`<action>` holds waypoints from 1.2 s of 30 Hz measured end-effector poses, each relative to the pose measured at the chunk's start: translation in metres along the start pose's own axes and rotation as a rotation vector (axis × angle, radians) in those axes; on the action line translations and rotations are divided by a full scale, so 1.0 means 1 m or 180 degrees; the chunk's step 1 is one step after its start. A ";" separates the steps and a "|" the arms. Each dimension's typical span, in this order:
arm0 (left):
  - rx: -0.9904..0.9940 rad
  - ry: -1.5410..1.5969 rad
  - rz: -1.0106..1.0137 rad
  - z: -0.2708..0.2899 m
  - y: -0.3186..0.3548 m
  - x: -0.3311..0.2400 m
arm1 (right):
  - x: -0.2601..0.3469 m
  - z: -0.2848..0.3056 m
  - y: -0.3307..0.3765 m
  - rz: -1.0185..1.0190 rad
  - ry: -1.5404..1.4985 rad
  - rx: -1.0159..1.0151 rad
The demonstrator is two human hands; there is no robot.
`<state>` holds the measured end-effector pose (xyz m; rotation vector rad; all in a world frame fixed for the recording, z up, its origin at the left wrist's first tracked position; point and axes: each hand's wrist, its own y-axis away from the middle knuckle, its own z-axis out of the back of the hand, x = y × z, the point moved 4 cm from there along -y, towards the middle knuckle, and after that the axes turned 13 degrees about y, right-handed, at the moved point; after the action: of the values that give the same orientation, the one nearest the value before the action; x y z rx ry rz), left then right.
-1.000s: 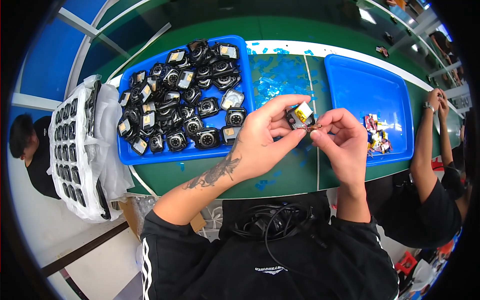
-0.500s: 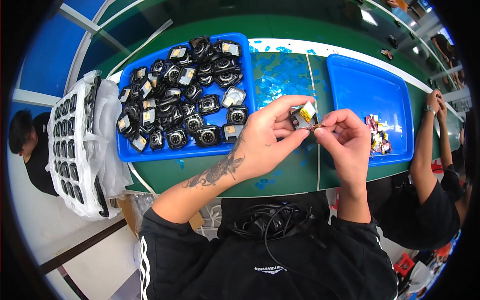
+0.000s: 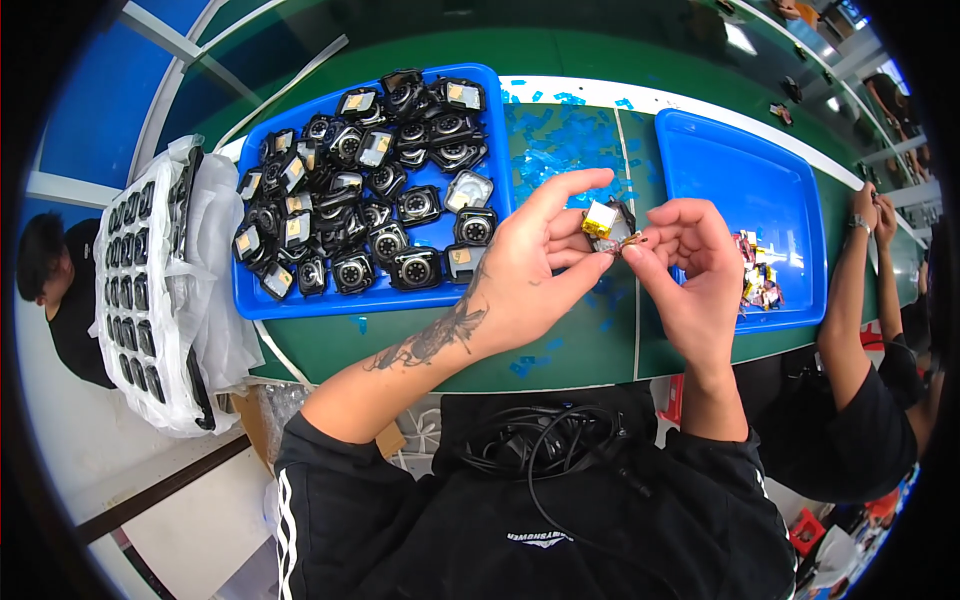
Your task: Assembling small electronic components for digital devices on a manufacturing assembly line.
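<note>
As I survey the bench [image 3: 590,352] from my remote station, I find its near edge running just in front of the person's body and a white border strip [image 3: 590,90] along the far side. Green surface shows between the two blue trays and below both hands, with blue film scraps [image 3: 558,140] scattered thickest beyond the fingers and a few nearer the front edge. On the left, the left tray [image 3: 370,308] is heaped with black watch casings [image 3: 415,268]; from my angle, the left wrist covers its near right corner. On the right, the right tray [image 3: 735,180] carries a small pile of battery-like pieces [image 3: 762,287] toward its near end, and the right hand overlaps its left wall. A white-wrapped stack [image 3: 225,280] stands off the bench's left end, a co-worker's hand [image 3: 868,208] is beyond the right tray, and a coil of black cable [image 3: 545,440] lies against the person's front. The left hand [image 3: 545,250] is closed at the thumb and folded fingers on a dark casing [image 3: 624,218], index finger raised free; a white-and-yellow block [image 3: 600,218] sits against the casing, between the trays. The right hand [image 3: 692,268] is narrow, thumb and fingertips at thin wires [image 3: 632,240]; I cannot tell whether it pinches them.
</note>
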<state>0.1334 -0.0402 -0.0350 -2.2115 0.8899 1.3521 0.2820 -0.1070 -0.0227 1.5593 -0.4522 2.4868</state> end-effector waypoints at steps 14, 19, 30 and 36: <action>-0.0201 0.0151 -0.0097 0.003 0.002 0.007 | -0.002 -0.017 0.002 -0.0080 0.0180 0.0031; -0.0269 0.0067 -0.0310 0.007 0.001 0.001 | 0.004 -0.019 -0.012 -0.0122 -0.0174 0.0360; -0.0784 -0.4851 -0.1198 0.074 0.001 -0.048 | -0.045 -0.017 -0.210 -0.0562 0.0819 0.0591; -0.0866 -0.4645 -0.0563 0.077 0.001 -0.047 | -0.103 -0.016 -0.253 -0.0425 0.1941 0.0242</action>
<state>0.0681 0.0218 -0.0283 -0.8220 -0.0588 2.3984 0.3894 0.1376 -0.0804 0.7433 -0.1513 2.7117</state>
